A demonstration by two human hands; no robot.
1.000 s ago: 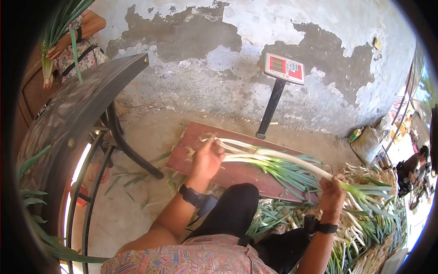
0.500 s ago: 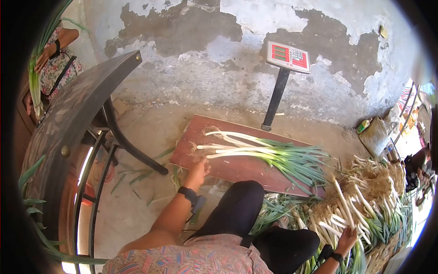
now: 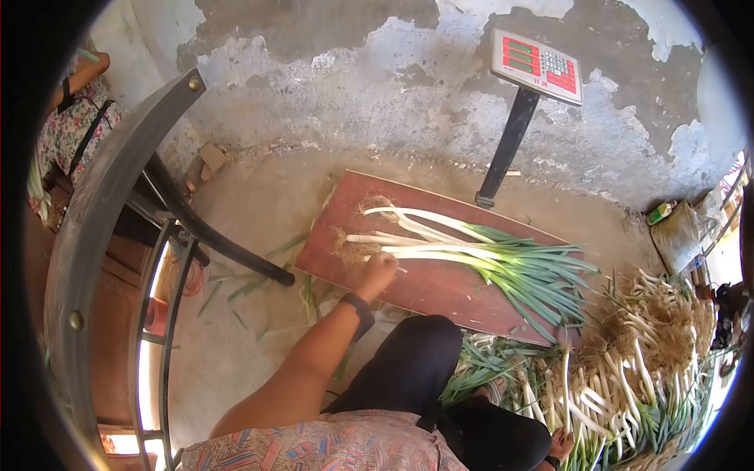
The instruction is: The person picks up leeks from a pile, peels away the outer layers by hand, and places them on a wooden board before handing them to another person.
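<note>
Several green onions (image 3: 440, 250) with white stalks and green leaves lie on the reddish-brown board (image 3: 330, 250), roots to the left. My left hand (image 3: 379, 272) is closed at the lower edge of these stalks, near their white ends; whether it grips anything is hidden. Low on the right, my right hand (image 3: 561, 444) is among the pile of green onions (image 3: 620, 392), close to an upright white stalk (image 3: 565, 385). Its fingers are partly covered, so its hold cannot be made out.
A digital scale display (image 3: 537, 66) stands on a black post behind the board. At the left is a dark curved metal-legged frame (image 3: 118, 157), with another person (image 3: 78, 129) beyond it. A sack (image 3: 679, 235) leans by the wall at the right.
The long onion once held between both hands has been let go. My right hand went down to the pile, while my left hand moved slightly right along the board. The view has shifted.
</note>
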